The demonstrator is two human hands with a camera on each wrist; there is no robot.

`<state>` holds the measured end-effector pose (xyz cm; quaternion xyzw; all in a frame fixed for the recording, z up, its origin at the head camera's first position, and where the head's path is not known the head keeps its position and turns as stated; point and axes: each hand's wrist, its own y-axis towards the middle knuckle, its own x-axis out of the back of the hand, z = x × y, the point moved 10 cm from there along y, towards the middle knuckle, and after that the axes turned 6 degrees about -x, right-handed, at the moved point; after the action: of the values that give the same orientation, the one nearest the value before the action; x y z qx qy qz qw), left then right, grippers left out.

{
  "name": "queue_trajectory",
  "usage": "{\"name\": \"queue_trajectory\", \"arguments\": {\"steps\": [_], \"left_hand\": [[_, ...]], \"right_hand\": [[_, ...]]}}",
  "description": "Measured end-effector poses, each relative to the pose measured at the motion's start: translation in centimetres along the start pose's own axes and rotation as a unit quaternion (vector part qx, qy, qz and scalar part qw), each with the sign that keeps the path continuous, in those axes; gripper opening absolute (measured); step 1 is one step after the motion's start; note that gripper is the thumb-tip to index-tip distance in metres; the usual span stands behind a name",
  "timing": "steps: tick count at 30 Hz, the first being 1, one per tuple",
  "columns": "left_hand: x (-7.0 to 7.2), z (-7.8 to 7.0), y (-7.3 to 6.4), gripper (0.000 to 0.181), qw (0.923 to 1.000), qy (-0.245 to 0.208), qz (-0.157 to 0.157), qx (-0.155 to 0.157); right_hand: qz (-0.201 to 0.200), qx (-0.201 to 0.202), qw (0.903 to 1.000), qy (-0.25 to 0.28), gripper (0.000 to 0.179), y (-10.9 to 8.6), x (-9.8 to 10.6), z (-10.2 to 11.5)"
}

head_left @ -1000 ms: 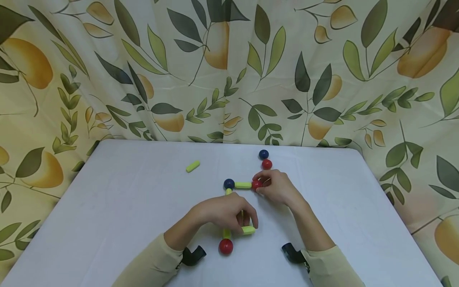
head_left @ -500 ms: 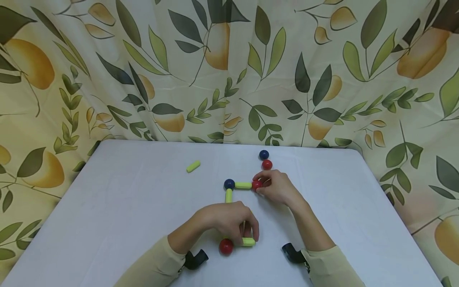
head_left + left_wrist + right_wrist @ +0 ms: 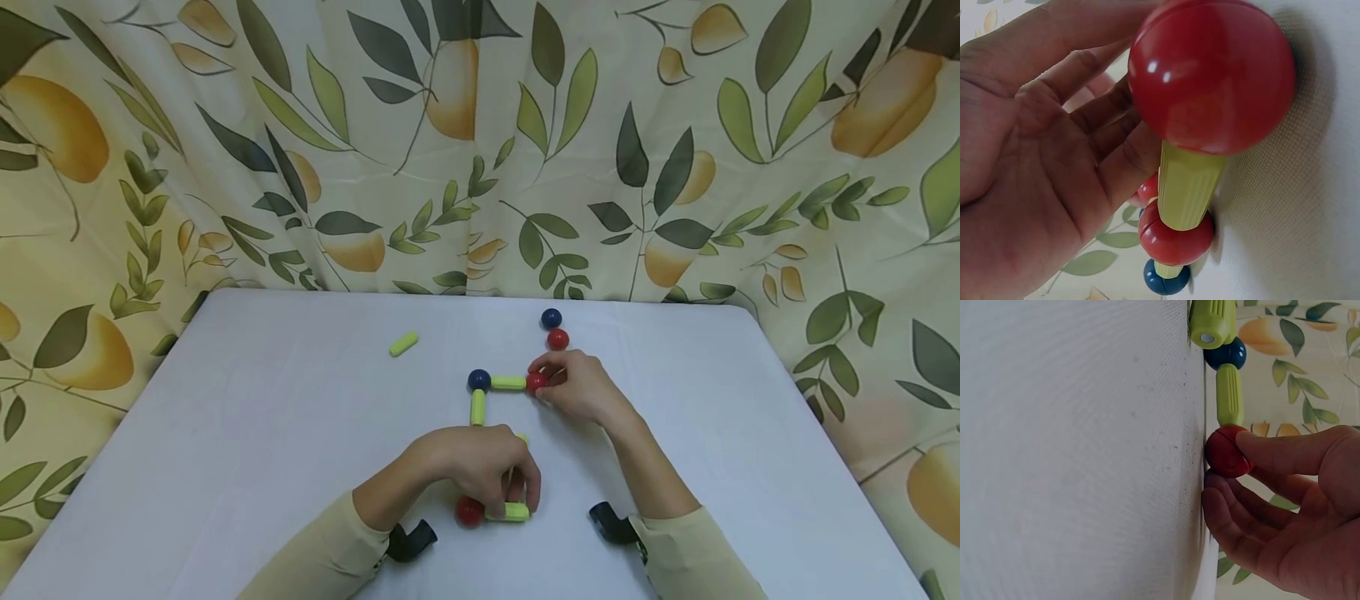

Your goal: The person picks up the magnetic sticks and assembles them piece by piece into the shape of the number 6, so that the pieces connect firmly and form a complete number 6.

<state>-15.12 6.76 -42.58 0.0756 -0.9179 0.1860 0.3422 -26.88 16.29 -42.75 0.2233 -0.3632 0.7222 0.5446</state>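
My left hand (image 3: 483, 467) pinches a yellow-green magnetic rod (image 3: 512, 512) lying crosswise, its left end against the near red ball (image 3: 469, 511). In the left wrist view that red ball (image 3: 1210, 78) hides the fingertips. My right hand (image 3: 579, 387) holds another red ball (image 3: 1229, 451) between thumb and fingers. From this ball, a rod (image 3: 508, 382) runs left to a blue ball (image 3: 478, 381), where a second rod (image 3: 477, 407) comes toward me and passes under my left hand. Another rod's end (image 3: 522, 438) shows beyond the left knuckles.
A loose yellow-green rod (image 3: 403, 344) lies at the back left of the white table (image 3: 262, 433). Behind my right hand are a spare blue ball (image 3: 551, 318) and a red ball (image 3: 557, 339), close together. A leaf-and-fruit patterned curtain (image 3: 420, 200) hangs behind the table.
My left hand has moved toward the near edge, bringing its rod down beside the near red ball. Another rod's end now shows beyond that hand. The right hand keeps its hold.
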Motion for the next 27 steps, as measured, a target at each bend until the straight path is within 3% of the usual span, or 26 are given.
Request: {"name": "queue_trajectory", "arguments": {"steps": [27], "left_hand": [[-0.11,0.05,0.11,0.027,0.9997,0.014,0.003,0.017]], "right_hand": [[0.002,-0.01,0.9999,-0.002,0.031,-0.04,-0.01,0.01]]}}
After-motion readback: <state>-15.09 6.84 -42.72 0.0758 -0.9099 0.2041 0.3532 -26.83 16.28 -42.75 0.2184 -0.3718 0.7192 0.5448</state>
